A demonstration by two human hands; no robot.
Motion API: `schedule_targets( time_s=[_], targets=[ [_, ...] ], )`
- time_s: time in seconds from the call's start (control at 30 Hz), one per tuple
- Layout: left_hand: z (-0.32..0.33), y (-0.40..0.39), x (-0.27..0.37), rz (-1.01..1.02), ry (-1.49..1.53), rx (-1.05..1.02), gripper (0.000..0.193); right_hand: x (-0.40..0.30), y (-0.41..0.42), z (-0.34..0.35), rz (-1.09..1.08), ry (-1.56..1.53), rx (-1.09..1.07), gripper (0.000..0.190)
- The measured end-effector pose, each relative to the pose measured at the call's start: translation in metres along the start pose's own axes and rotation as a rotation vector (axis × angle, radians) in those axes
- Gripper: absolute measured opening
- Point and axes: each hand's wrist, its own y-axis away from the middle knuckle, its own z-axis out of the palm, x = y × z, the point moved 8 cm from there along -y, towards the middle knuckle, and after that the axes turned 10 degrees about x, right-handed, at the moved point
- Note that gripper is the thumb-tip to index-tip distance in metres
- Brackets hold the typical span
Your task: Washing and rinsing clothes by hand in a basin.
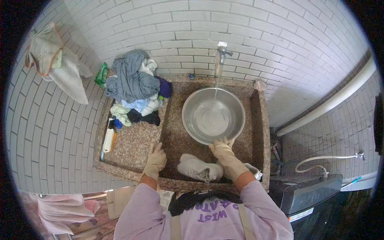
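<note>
Water runs from the wall tap into a round metal basin standing in the stone sink. My right hand, in a pale rubber glove, has its fingers at the basin's near rim; whether they grip it I cannot tell. My left hand, gloved alike, rests on the ledge between the sink and the side slab, fingers apart and holding nothing. Between my hands a whitish shoe lies near the sink's front edge. Another white shoe is partly hidden behind my right forearm.
On the left slab are a heap of clothes and a white-backed brush. A green packet stands at the back left. Cloths hang on the left wall. A dark washing machine with a hose stands to the right.
</note>
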Motion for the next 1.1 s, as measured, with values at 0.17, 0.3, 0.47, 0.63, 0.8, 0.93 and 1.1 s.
schedule_targets(
  time_s=[0.17,0.3,0.47,0.63,0.8,0.93,1.1],
  targets=[
    [0.003,0.001,-0.002,0.005,0.03,-0.003,0.026,-0.006,0.0,-0.005,0.013,0.013,-0.024,0.056],
    [0.014,0.002,-0.006,0.021,-0.018,0.015,0.03,-0.007,0.004,-0.008,-0.013,-0.001,0.035,0.053],
    [0.013,0.0,-0.003,0.025,-0.033,-0.005,0.032,-0.005,0.004,-0.008,-0.012,-0.038,0.067,0.052],
    [0.013,0.0,-0.005,0.013,-0.026,0.013,0.031,-0.005,0.002,-0.005,-0.018,-0.029,0.06,0.051],
    [0.005,0.0,-0.002,0.005,0.045,0.062,0.022,-0.004,0.001,-0.004,-0.025,-0.03,0.04,0.05],
    [0.012,0.001,-0.005,0.022,-0.027,0.016,0.032,-0.004,0.002,-0.006,-0.04,-0.053,0.049,0.051],
    [0.006,0.001,-0.003,0.002,0.064,0.069,0.022,-0.003,0.004,-0.007,-0.02,-0.039,0.045,0.052]
  ],
)
